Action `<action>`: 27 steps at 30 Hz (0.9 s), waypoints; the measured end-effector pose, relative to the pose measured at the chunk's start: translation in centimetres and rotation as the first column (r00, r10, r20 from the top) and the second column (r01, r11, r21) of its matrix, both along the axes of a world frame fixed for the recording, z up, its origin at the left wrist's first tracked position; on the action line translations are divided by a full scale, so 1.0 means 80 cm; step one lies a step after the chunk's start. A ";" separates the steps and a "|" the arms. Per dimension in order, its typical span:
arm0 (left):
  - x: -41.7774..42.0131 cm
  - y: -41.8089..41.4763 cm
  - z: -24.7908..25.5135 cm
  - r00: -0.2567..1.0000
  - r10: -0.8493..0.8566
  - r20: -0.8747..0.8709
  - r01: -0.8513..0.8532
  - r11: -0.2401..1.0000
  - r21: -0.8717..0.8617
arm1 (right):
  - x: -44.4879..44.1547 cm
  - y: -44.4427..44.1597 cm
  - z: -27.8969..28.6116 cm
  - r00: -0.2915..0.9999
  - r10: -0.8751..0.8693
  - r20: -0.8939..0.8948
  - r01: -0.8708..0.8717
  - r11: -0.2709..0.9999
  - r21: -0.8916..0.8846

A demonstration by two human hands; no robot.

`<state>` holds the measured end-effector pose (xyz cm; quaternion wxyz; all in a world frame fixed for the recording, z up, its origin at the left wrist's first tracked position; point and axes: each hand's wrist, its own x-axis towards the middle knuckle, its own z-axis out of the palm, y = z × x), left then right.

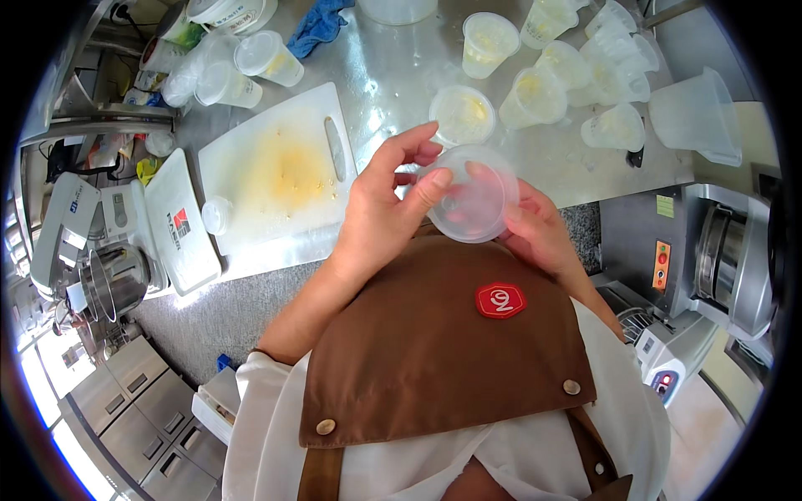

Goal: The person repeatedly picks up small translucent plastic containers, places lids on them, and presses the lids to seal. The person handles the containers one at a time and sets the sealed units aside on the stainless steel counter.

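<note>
A round translucent plastic lid (473,203) is held tilted in front of my apron. My right hand (539,225) grips its right rim, thumb in front and fingers showing blurred through the plastic. The thumb of my left hand (391,194) presses on its upper left rim, while the left fingers stay spread above and partly behind it. Just beyond the lid stands an uncovered plastic cup (462,119) with pale yellow bits inside. Left of my hands lies a white cutting board (250,156) with a yellow stain and small crumbs.
Several plastic cups (532,94) with yellow residue crowd the right of the steel table (401,81). A large translucent container (692,116) stands at the right edge. Lidded cups (269,59) and a blue cloth (319,25) lie back left. A stand mixer (119,269) is at far left.
</note>
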<state>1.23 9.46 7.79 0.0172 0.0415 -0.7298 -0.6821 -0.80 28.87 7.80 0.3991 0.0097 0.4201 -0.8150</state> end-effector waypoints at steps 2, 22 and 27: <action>-0.002 -0.009 -0.003 0.969 -0.127 0.213 0.116 0.991 0.066 | -0.002 0.003 -0.006 0.999 -0.040 0.018 0.041 0.999 -0.023; -0.117 0.006 -0.106 0.964 0.074 0.257 -0.097 0.992 0.076 | -0.090 -0.023 -0.127 0.883 -0.322 -0.343 0.422 0.863 0.278; -0.118 0.011 -0.126 0.970 0.143 0.199 -0.138 0.990 -0.040 | -0.086 -0.039 -0.112 0.871 -0.367 -0.326 0.465 0.830 0.308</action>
